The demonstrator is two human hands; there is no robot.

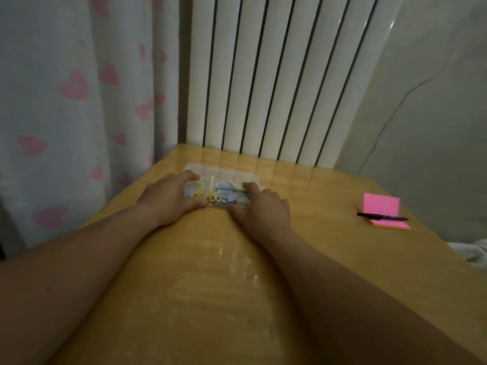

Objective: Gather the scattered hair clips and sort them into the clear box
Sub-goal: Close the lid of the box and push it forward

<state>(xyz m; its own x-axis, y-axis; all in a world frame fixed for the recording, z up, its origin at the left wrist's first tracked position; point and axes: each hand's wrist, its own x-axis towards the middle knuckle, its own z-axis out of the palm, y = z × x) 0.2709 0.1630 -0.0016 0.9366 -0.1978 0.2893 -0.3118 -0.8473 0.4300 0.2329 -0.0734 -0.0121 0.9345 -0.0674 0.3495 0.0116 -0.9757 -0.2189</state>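
Left hand (168,198) and right hand (263,210) curl their fingers round the ends of the clear box (224,172), hair clips (208,197) packed between them; an uneven squeeze could tip it, spilling clips.

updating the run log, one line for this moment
left hand: holds clear box, left end | right hand: holds its right end | hair clips: inside box | aside: black pen on pink sticky notes

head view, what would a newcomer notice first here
The left hand and right hand hold a clear box of colourful clips in the middle of the table. To the right lies a bright pink notepad with a black pen across it, and a curtain with pink hearts hangs at the left.
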